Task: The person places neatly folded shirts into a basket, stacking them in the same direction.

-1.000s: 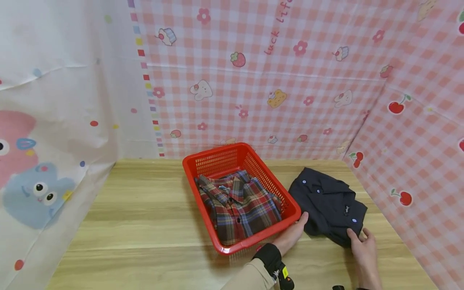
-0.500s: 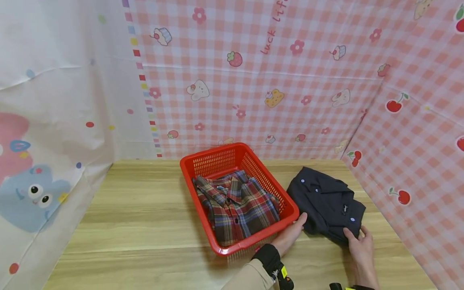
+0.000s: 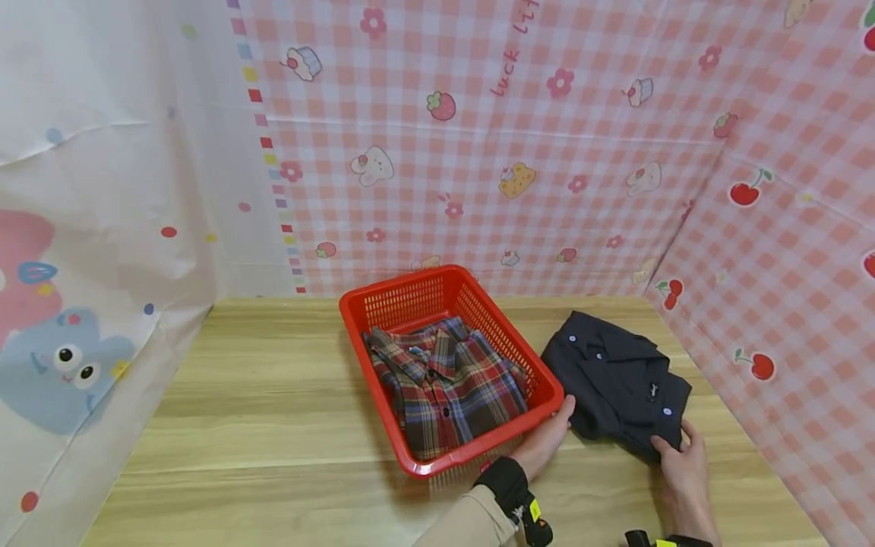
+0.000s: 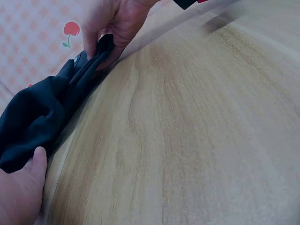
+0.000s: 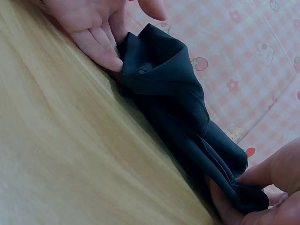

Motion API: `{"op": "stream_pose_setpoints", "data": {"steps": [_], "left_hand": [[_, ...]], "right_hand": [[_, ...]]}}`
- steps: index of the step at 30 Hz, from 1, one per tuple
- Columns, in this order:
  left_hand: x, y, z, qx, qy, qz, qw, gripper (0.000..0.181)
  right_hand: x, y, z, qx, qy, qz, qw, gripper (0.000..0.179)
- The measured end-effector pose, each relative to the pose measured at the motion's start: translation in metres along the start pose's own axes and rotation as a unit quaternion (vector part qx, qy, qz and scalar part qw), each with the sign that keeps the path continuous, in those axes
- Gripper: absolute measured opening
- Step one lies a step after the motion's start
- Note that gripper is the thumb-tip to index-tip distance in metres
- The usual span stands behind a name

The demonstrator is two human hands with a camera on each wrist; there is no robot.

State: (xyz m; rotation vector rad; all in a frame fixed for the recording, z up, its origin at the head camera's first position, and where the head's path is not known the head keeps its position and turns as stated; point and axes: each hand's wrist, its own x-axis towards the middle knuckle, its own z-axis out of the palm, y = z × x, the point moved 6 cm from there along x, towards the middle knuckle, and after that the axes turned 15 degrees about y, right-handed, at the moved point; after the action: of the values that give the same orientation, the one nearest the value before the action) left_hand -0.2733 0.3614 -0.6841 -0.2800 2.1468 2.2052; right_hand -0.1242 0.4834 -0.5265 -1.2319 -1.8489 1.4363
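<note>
A folded dark navy shirt with pale buttons lies at the right of the table. My right hand pinches its near right corner between thumb and fingers; the right wrist view shows the cloth bunched in that grip. At the shirt's near left edge is my left hand, palm turned up. Its fingers are extended and reach the cloth's edge in the right wrist view, with the thumb held apart. The left wrist view shows the cloth running between both hands.
A red plastic basket stands left of my left hand, close beside the dark shirt. Inside it lies a folded plaid shirt. Patterned sheets line the back wall and sides behind the wooden table.
The head view shifts slightly. Both hands keep almost the same places at the dark shirt's edge, and the basket stays put.
</note>
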Motion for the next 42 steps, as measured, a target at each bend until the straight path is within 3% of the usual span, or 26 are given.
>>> {"op": "stream_pose_setpoints", "data": {"steps": [2, 4, 6, 8, 13, 19, 29, 35, 42], "left_hand": [[-0.034, 0.070, -0.039, 0.022, -0.024, 0.000, 0.9995, 0.045], [-0.059, 0.120, -0.066, 0.019, -0.044, -0.021, 0.9986, 0.045], [-0.072, 0.147, -0.082, 0.010, -0.058, -0.045, 0.9973, 0.047], [-0.078, 0.159, -0.089, 0.002, -0.053, -0.066, 0.9964, 0.052], [-0.076, 0.155, -0.090, -0.012, -0.025, -0.072, 0.9970, 0.060], [-0.073, 0.144, -0.086, -0.021, -0.039, -0.066, 0.9968, 0.068], [-0.076, 0.142, -0.085, -0.016, -0.045, -0.050, 0.9976, 0.075], [-0.072, 0.143, -0.088, 0.010, -0.035, -0.032, 0.9988, 0.077], [-0.078, 0.141, -0.085, 0.040, -0.089, 0.001, 0.9952, 0.072]], "right_hand": [[0.002, -0.001, -0.001, -0.004, -0.004, -0.003, 1.0000, 0.079], [0.004, -0.003, -0.003, -0.007, -0.009, -0.008, 0.9999, 0.078], [0.006, -0.003, -0.006, -0.013, -0.016, -0.013, 0.9997, 0.078], [0.008, -0.004, -0.008, -0.024, -0.023, -0.020, 0.9992, 0.078], [0.010, -0.002, -0.016, -0.040, -0.031, -0.033, 0.9981, 0.078], [0.010, 0.002, -0.022, -0.036, -0.034, -0.032, 0.9983, 0.079], [0.013, 0.006, -0.044, -0.029, -0.010, -0.024, 0.9992, 0.078], [0.013, 0.003, -0.048, -0.025, -0.021, -0.021, 0.9992, 0.076], [0.012, 0.006, -0.053, -0.045, 0.000, 0.000, 0.9990, 0.072]]}}
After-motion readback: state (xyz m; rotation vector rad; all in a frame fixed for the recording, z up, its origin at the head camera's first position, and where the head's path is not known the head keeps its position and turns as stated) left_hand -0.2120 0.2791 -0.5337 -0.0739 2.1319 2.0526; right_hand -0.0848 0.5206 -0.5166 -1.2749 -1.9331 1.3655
